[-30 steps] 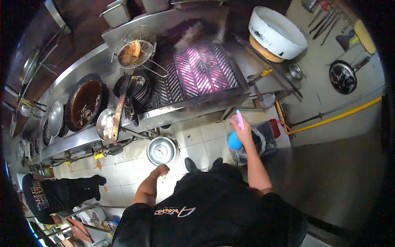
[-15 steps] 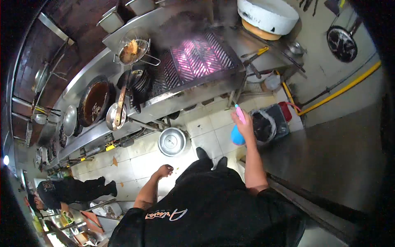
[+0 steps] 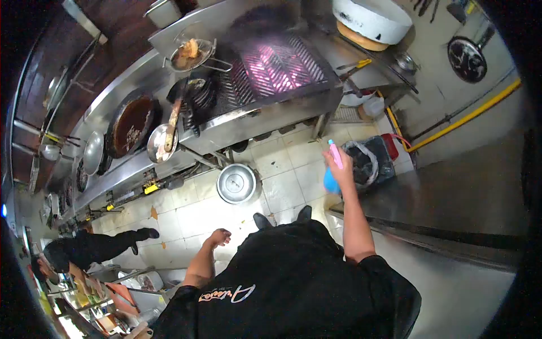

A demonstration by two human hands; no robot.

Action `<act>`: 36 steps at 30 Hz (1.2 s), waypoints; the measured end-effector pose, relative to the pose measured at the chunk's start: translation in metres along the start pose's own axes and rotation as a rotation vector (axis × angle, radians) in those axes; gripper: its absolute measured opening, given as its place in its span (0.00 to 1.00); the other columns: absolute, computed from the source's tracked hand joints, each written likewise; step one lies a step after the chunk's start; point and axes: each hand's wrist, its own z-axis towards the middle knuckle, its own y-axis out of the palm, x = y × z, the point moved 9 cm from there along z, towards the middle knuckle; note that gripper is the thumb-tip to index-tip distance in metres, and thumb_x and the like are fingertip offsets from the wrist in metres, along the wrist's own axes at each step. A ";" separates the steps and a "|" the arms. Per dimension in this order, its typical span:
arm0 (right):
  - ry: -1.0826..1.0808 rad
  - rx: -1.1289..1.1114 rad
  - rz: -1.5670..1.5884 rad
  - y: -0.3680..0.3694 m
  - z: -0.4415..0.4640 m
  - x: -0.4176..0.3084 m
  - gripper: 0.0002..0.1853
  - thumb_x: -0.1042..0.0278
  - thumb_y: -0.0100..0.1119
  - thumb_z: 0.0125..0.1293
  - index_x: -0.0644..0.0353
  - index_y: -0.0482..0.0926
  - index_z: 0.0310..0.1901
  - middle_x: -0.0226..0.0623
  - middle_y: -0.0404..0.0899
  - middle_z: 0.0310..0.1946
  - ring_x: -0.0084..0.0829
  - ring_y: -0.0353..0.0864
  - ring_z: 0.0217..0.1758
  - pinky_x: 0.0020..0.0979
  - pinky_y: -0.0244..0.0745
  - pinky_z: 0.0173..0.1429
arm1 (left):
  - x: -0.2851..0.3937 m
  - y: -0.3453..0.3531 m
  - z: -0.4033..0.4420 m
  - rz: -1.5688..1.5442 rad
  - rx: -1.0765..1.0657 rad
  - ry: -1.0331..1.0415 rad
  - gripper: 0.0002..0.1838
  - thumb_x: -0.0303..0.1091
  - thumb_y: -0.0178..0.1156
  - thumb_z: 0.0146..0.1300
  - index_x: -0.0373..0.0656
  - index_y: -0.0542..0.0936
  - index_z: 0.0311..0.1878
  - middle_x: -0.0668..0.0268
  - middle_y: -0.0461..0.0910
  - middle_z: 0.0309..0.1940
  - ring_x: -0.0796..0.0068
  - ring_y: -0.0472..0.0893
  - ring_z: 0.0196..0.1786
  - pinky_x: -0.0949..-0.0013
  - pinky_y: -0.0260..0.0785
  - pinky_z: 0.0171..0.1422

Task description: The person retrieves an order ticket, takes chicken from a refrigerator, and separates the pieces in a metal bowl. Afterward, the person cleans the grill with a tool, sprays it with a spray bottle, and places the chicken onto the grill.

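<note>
My right hand (image 3: 340, 164) is wrapped round the pink neck of a blue spray bottle (image 3: 332, 182), held upright beside a lined black bin (image 3: 385, 160). My left hand (image 3: 219, 238) hangs low over the tiled floor with loosely curled, slightly parted fingers and nothing in it. Just beyond it on the floor stands a round metal pot with a lid (image 3: 236, 183). In front of me a grill (image 3: 282, 68) glows pinkish under its grates.
Along the counter at the left are a dark pan of brown liquid (image 3: 132, 125), a steel bowl (image 3: 95, 152) and a strainer with food (image 3: 192, 55). A big white pot (image 3: 372, 21) stands at the upper right. A co-worker in black (image 3: 90, 248) is at the far left.
The view has shifted, with the grill and bin now higher in the frame than at first. My left hand's fingers have loosened. The co-worker has changed posture, leaning over the work surface.
</note>
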 end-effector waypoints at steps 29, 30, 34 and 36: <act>0.147 0.146 0.245 0.039 0.022 0.007 0.12 0.63 0.65 0.65 0.64 0.79 0.39 0.35 0.81 0.27 0.25 0.81 0.31 0.31 0.75 0.35 | 0.024 -0.074 0.073 -0.239 0.056 0.144 0.13 0.37 0.57 0.66 0.43 0.79 0.50 0.63 0.83 0.34 0.71 0.82 0.34 0.64 0.75 0.36; 0.162 0.266 0.293 0.020 0.037 0.026 0.12 0.62 0.64 0.66 0.64 0.79 0.40 0.35 0.81 0.28 0.24 0.81 0.31 0.31 0.75 0.36 | 0.032 -0.068 0.080 -0.205 0.012 0.156 0.13 0.37 0.57 0.66 0.43 0.79 0.50 0.63 0.83 0.35 0.71 0.82 0.35 0.64 0.75 0.36; -0.055 0.428 0.104 -0.058 0.138 0.047 0.15 0.59 0.60 0.69 0.64 0.78 0.46 0.45 0.81 0.36 0.35 0.80 0.40 0.37 0.75 0.46 | 0.077 -0.051 0.075 -0.210 0.016 0.131 0.13 0.38 0.55 0.68 0.43 0.78 0.51 0.62 0.83 0.37 0.70 0.82 0.36 0.63 0.76 0.38; -0.105 0.468 -0.174 -0.094 0.199 0.081 0.18 0.58 0.59 0.70 0.64 0.76 0.52 0.47 0.81 0.42 0.42 0.80 0.46 0.40 0.74 0.52 | 0.083 -0.039 0.072 -0.322 0.005 0.177 0.15 0.40 0.55 0.69 0.42 0.77 0.52 0.61 0.84 0.37 0.69 0.83 0.35 0.64 0.77 0.37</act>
